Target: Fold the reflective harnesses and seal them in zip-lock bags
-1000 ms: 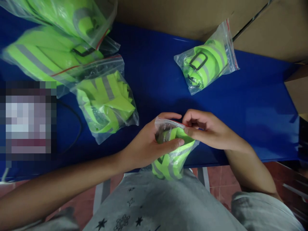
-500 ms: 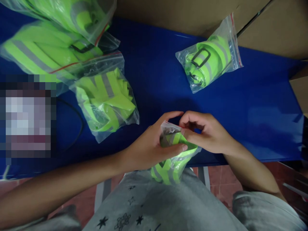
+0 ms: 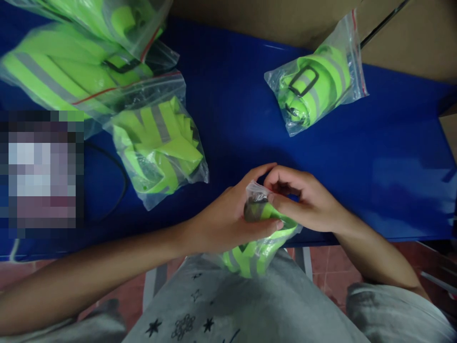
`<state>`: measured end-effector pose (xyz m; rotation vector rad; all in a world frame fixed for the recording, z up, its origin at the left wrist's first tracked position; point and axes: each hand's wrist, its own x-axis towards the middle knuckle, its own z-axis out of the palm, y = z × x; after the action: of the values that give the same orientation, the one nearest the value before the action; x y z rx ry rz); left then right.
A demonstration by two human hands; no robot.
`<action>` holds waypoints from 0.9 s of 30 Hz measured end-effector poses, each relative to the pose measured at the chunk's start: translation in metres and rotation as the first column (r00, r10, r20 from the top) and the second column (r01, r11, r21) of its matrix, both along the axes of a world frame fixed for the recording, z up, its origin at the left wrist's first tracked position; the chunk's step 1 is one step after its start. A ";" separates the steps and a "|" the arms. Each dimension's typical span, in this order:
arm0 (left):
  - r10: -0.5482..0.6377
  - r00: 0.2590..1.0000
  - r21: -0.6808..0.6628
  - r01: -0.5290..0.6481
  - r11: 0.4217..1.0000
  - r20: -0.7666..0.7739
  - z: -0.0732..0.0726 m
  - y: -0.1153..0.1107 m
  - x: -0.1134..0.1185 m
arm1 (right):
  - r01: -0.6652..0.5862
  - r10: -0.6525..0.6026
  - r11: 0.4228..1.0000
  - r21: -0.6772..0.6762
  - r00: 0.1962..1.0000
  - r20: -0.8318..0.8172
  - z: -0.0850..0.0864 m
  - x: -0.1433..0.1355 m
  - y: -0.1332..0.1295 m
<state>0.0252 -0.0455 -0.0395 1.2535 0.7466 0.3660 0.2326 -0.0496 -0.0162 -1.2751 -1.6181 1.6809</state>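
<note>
Close to my body, at the table's front edge, I hold a clear zip bag (image 3: 255, 257) with a folded neon-green strap with grey reflective stripes inside. My left hand (image 3: 235, 216) wraps around the bag from the left, its thumb lying across the front. With thumb and curled fingers, my right hand (image 3: 300, 197) pinches the bag's upper right edge near its mouth. The bag's top is bunched between both hands, so I cannot tell whether its seal is closed. Part of the strap is hidden behind my left hand.
More bagged neon-green straps lie on the blue table (image 3: 228, 119): one bag (image 3: 317, 85) at the back right, a flat bag (image 3: 160, 147) left of centre, and stacked bags (image 3: 71, 71) at the back left. Cardboard boxes (image 3: 285, 24) stand behind. A pixelated object (image 3: 43, 176) lies left, beside a dark cable.
Both hands keep their grip on the bag, with only a slight shift to the right. The view has moved a little; the other bags lie as before.
</note>
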 end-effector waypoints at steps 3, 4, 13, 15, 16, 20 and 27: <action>-0.027 0.999 -0.002 0.027 1.000 0.042 -0.002 -0.002 0.001 | -0.001 0.001 0.999 0.054 1.000 -0.005 -0.003 -0.001 -0.002; -0.034 0.998 -0.003 0.034 0.999 0.050 -0.003 -0.002 0.001 | 0.003 -0.002 0.998 0.069 1.000 -0.006 -0.003 -0.001 -0.003; -0.021 0.995 -0.013 0.022 1.000 0.093 0.000 -0.002 0.004 | 0.016 -0.015 0.986 0.167 1.000 -0.003 -0.004 -0.006 -0.005; -0.012 0.993 -0.004 0.013 1.000 0.115 0.000 -0.002 0.004 | 0.040 -0.038 0.992 0.121 0.999 -0.025 -0.004 -0.006 -0.005; -0.012 0.994 -0.005 0.012 1.000 0.113 0.000 -0.002 0.004 | 0.042 -0.039 0.994 0.099 0.999 -0.035 -0.005 -0.005 -0.005; -0.014 0.996 0.002 0.014 1.000 0.089 -0.001 -0.003 0.005 | 0.003 -0.001 0.994 0.113 1.000 -0.021 -0.007 -0.006 -0.005; -0.108 0.991 -0.128 0.119 0.985 0.084 0.008 0.004 -0.001 | 0.232 -0.226 0.965 0.123 0.972 -0.063 0.005 0.011 -0.006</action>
<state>0.0239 -0.0413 -0.0315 1.1448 0.6205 0.2658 0.2436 -0.0559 -0.0117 -1.2926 -1.4637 1.4322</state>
